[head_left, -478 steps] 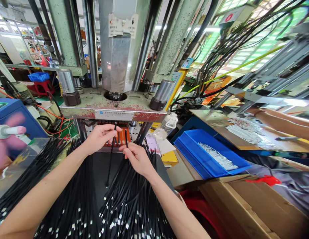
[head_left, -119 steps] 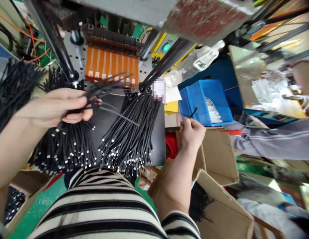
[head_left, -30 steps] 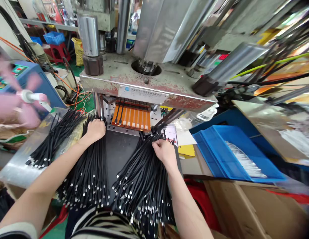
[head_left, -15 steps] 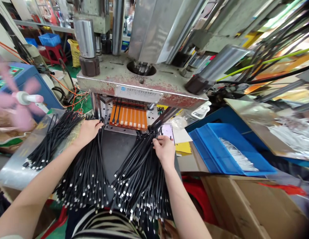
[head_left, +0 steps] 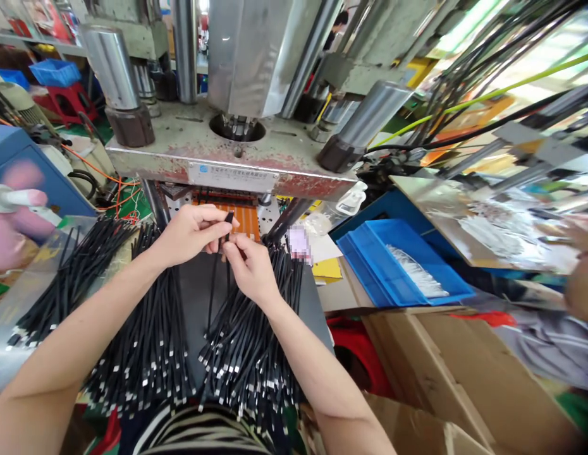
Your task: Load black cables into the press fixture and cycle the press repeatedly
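My left hand (head_left: 192,234) is closed, its thumb and fingertips pinching the end of a black cable (head_left: 212,294) that hangs down. Close beside it, my right hand (head_left: 251,265) pinches another black cable near its end; the two hands almost touch. Both are in front of the orange slotted plate (head_left: 246,220) under the press head (head_left: 284,164), and the left hand covers much of that plate. Bundles of black cables with metal tips lie on the dark board, a left bundle (head_left: 156,328) and a right bundle (head_left: 256,341).
Another cable pile (head_left: 66,272) lies on the metal table at left, near a spinning pink fan (head_left: 23,196). At right stand blue trays (head_left: 374,265), one with white pieces, and a cardboard box (head_left: 446,366). Thick press columns (head_left: 294,221) flank the plate. Part of another person shows at the right edge.
Both hands have left the cable bundles and come together in front of the orange plate, each with a cable. The view has turned slightly to the right.
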{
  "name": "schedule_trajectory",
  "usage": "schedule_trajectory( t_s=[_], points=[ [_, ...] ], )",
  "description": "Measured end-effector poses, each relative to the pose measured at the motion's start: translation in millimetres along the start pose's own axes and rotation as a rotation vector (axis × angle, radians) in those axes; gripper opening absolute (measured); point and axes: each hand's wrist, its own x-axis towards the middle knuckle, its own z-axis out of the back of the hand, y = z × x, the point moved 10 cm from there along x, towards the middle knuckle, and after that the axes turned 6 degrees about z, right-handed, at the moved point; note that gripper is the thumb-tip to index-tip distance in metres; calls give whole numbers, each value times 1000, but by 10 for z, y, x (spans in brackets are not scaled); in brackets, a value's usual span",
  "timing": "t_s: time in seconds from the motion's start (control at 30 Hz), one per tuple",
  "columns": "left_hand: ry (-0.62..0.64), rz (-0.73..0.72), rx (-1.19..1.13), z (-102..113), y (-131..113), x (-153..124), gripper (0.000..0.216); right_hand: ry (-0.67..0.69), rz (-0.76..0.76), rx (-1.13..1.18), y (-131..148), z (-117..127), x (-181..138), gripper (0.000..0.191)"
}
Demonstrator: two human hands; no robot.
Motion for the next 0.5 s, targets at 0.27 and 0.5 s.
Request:
schedule_trajectory(
  t_s=[0.27,0.5],
  points=[
    [-199,-238,154,285,-498,222,26,263,-103,25,-355,-413,-297,13],
    [-362,-556,393,337,-823,114,14,28,-97,-229,-898,-167,506,23]
  ],
)
